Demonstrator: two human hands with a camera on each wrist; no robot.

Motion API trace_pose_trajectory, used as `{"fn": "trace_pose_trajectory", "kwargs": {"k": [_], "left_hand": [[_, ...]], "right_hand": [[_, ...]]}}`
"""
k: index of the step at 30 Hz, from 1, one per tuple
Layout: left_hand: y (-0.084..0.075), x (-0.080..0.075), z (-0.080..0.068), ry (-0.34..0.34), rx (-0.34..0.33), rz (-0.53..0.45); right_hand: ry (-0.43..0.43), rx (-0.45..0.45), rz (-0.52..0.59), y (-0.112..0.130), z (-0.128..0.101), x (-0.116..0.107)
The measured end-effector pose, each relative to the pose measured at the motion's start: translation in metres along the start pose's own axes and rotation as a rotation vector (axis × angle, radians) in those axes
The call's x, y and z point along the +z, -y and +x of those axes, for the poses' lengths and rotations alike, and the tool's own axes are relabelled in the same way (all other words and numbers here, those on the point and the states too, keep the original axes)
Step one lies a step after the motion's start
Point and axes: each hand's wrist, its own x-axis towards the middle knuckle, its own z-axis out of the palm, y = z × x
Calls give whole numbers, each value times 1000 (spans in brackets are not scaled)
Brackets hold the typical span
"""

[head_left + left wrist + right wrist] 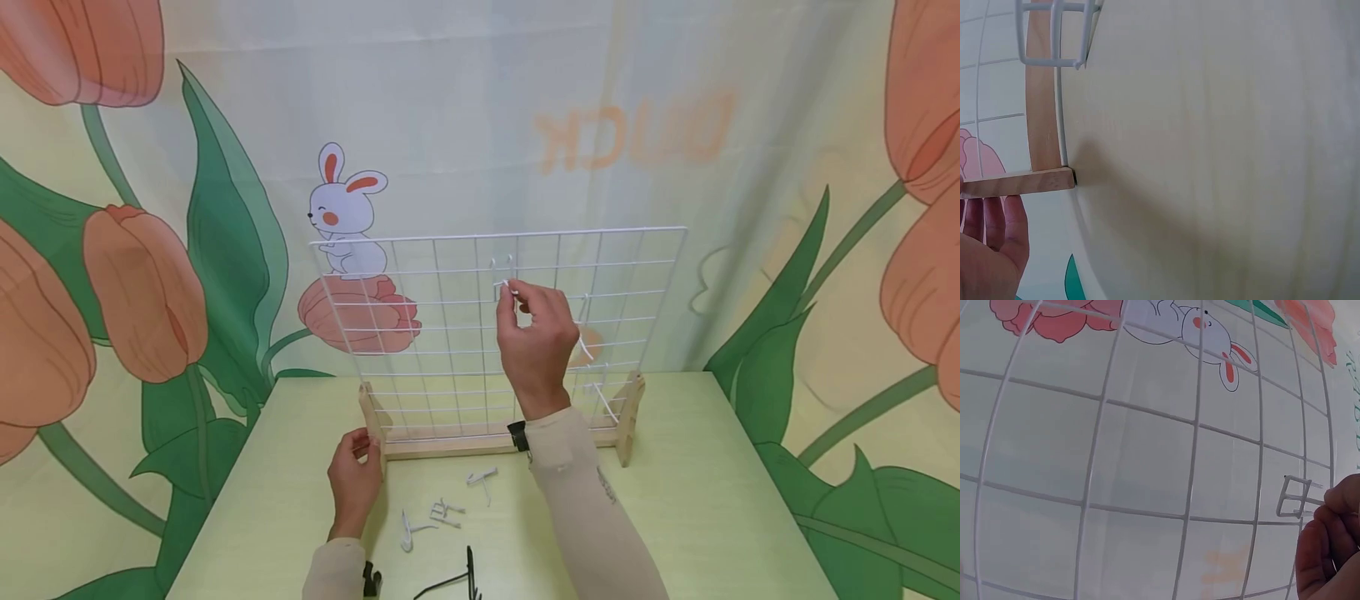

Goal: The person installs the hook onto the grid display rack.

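Right hand: I see my right hand (534, 337) raised in front of the wire grid (420, 317), fingers (1325, 540) curled and pinching a white hook (504, 287).
White hook: held at the grid's upper middle, touching or just off a horizontal wire; I cannot tell from any view whether it is hung on. In the right wrist view the hook (1294, 499) shows as a small wire rectangle with two prongs running back into my fingertips.
Left hand: my left hand (354, 477) rests low at the grid's left end, fingers curled around the left wooden foot (372, 429). The left wrist view shows the foot (1019, 182) lying across my fingertips (997, 228).
Wire grid: white, upright, set in a wooden base (450, 442) with a foot at each end; it stands across the far part of the desk (712, 500).
Other hooks on the grid: I see two long white hooks (592, 367) hanging on the right part of the panel, right of my raised hand.
Loose hooks: several small white hooks (446, 510) lie on the desk just in front of the base, between my two forearms.
Black wire piece: a black wire piece (457, 579) lies at the near edge of the desk.
Backdrop: a curtain (480, 117) printed with tulips and a rabbit (345, 212) hangs behind the grid.
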Motion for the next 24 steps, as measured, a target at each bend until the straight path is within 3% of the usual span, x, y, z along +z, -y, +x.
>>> {"fn": "trace_pose_trajectory", "kwargs": {"k": [11,24], "left_hand": [[-3,-2,-2,8,-7,-7],[-4,0,-3,4,-25,-19]], "right_hand": [[34,-95,-73,-3,-8,2],[51,-74,-56,-4,-17,0]]}}
